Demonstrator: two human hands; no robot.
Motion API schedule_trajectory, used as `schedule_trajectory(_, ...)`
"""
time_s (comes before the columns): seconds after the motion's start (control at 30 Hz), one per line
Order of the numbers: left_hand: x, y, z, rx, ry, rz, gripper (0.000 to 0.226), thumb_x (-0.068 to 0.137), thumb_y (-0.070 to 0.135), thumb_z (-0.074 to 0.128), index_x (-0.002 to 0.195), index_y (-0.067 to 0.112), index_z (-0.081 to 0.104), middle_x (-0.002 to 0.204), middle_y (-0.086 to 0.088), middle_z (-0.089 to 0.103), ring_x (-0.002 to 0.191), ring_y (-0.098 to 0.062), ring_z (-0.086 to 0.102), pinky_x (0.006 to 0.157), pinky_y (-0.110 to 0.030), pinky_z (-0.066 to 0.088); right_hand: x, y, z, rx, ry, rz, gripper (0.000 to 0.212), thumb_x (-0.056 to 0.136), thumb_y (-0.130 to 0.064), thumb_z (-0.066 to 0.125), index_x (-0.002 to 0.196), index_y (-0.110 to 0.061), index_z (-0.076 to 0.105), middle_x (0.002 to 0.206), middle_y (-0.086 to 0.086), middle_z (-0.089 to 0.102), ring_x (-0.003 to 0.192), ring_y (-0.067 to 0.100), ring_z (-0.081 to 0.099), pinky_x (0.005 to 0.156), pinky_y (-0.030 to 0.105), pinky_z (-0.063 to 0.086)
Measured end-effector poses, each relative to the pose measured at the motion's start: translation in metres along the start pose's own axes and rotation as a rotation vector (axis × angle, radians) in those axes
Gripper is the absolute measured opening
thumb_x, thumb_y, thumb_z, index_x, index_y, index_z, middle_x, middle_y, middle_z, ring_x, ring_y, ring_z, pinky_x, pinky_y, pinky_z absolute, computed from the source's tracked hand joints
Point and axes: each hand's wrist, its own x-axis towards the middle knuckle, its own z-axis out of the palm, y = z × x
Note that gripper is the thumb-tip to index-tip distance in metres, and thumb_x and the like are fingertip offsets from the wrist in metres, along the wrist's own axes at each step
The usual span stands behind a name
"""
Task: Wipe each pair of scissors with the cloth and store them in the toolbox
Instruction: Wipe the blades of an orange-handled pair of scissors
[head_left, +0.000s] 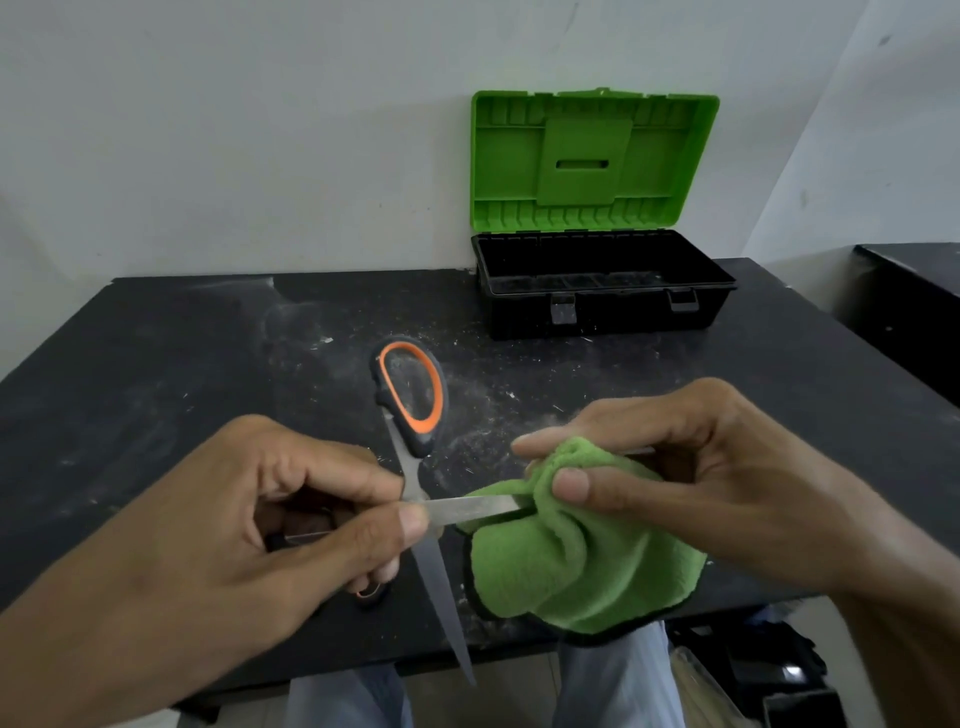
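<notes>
The left hand (249, 519) curls around the scissors (470, 509) near their pivot, thumb and forefinger pinching the metal. It holds them above the near edge of the black table (156, 364). The blades are spread wide: one points right into the green cloth (571, 571), the other points toward the person. One orange-lined handle loop points to the far side. The right hand (727, 467) pinches the cloth around the rightward blade, with thumb and fingers pressed together. The toolbox (602, 304) stands open at the far right, well apart from both hands.
</notes>
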Motion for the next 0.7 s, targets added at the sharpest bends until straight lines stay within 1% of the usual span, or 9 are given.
schedule_trajectory(0.1, -0.001, -0.003, 0.002, 0.008, 0.007, -0.008, 0.035, 0.081, 0.047, 0.065, 0.061, 0.019, 0.073, 0.056, 0.004, 0.064, 0.048, -0.003, 0.060, 0.051, -0.009, 0.044, 0.003, 0.003, 0.008, 0.004, -0.010, 0.038, 0.020, 0.092, -0.028, 0.073, 0.107, -0.022, 0.085, 0.121, -0.020, 0.078, 0.122, -0.001, 0.068, 0.103, 0.021, 0.055)
schedule_trajectory(0.2, -0.001, -0.006, 0.002, -0.028, -0.001, -0.054, 0.037, 0.080, 0.048, 0.065, 0.062, 0.016, 0.073, 0.057, 0.002, 0.065, 0.049, -0.003, 0.059, 0.050, -0.010, 0.044, 0.006, 0.005, 0.016, 0.004, 0.044, 0.106, 0.024, 0.089, -0.037, 0.072, 0.107, -0.027, 0.085, 0.120, -0.027, 0.076, 0.113, -0.004, 0.072, 0.097, 0.018, 0.057)
schedule_trajectory(0.27, -0.001, -0.007, 0.002, -0.057, -0.011, -0.104, 0.042, 0.078, 0.052, 0.065, 0.065, 0.014, 0.074, 0.057, 0.001, 0.065, 0.051, -0.004, 0.059, 0.050, -0.010, 0.043, 0.007, 0.008, 0.020, -0.009, 0.064, 0.156, 0.026, 0.087, -0.043, 0.072, 0.106, -0.030, 0.084, 0.114, -0.022, 0.079, 0.104, 0.001, 0.076, 0.095, 0.028, 0.062)
schedule_trajectory(0.37, -0.002, -0.011, 0.002, -0.082, -0.004, -0.177, 0.047, 0.075, 0.058, 0.066, 0.066, 0.013, 0.074, 0.057, -0.004, 0.065, 0.051, -0.014, 0.057, 0.049, -0.018, 0.040, 0.007, 0.010, 0.025, 0.002, 0.131, 0.236, 0.035, 0.081, -0.057, 0.074, 0.095, -0.027, 0.083, 0.094, -0.004, 0.084, 0.086, 0.019, 0.081, 0.084, 0.053, 0.065)
schedule_trajectory(0.47, -0.001, -0.014, 0.003, -0.150, -0.006, -0.241, 0.050, 0.071, 0.058, 0.069, 0.068, 0.009, 0.074, 0.056, -0.009, 0.062, 0.052, -0.023, 0.048, 0.050, -0.029, 0.034, 0.005, 0.011, 0.028, 0.004, 0.166, 0.227, 0.045, 0.082, -0.064, 0.072, 0.091, -0.021, 0.083, 0.087, 0.005, 0.083, 0.080, 0.031, 0.080, 0.076, 0.062, 0.063)
schedule_trajectory(0.53, -0.001, -0.014, 0.004, -0.186, -0.027, -0.272, 0.052, 0.070, 0.057, 0.071, 0.069, 0.005, 0.073, 0.055, -0.010, 0.061, 0.052, -0.023, 0.044, 0.050, -0.032, 0.030, 0.004, 0.012, 0.031, 0.005, 0.159, 0.203, 0.042, 0.087, -0.059, 0.071, 0.084, -0.018, 0.081, 0.080, 0.011, 0.080, 0.072, 0.039, 0.076, 0.066, 0.062, 0.060)
schedule_trajectory(0.6, -0.001, -0.015, 0.004, -0.204, -0.054, -0.280, 0.050, 0.070, 0.055, 0.071, 0.066, 0.005, 0.073, 0.054, -0.009, 0.060, 0.050, -0.021, 0.043, 0.049, -0.031, 0.029, 0.003, 0.015, 0.030, 0.003, 0.139, 0.162, 0.041, 0.094, -0.052, 0.071, 0.074, -0.016, 0.076, 0.069, 0.015, 0.072, 0.061, 0.043, 0.067, 0.053, 0.057, 0.055)
schedule_trajectory(0.63, -0.001, -0.015, 0.004, -0.215, -0.071, -0.268, 0.047, 0.071, 0.054, 0.071, 0.063, 0.008, 0.072, 0.052, -0.007, 0.059, 0.048, -0.019, 0.043, 0.048, -0.029, 0.029, 0.002, 0.016, 0.028, 0.011, 0.122, 0.138, 0.043, 0.096, -0.048, 0.072, 0.070, -0.014, 0.073, 0.063, 0.014, 0.067, 0.054, 0.040, 0.061, 0.047, 0.051, 0.050)
schedule_trajectory(0.7, -0.001, -0.015, 0.005, -0.248, -0.099, -0.231, 0.040, 0.073, 0.052, 0.071, 0.059, 0.015, 0.073, 0.052, -0.003, 0.060, 0.049, -0.013, 0.049, 0.048, -0.024, 0.034, 0.000, 0.016, 0.024, 0.050, 0.095, 0.100, 0.044, 0.097, -0.044, 0.072, 0.064, -0.015, 0.067, 0.056, 0.006, 0.056, 0.046, 0.028, 0.049, 0.045, 0.040, 0.041)
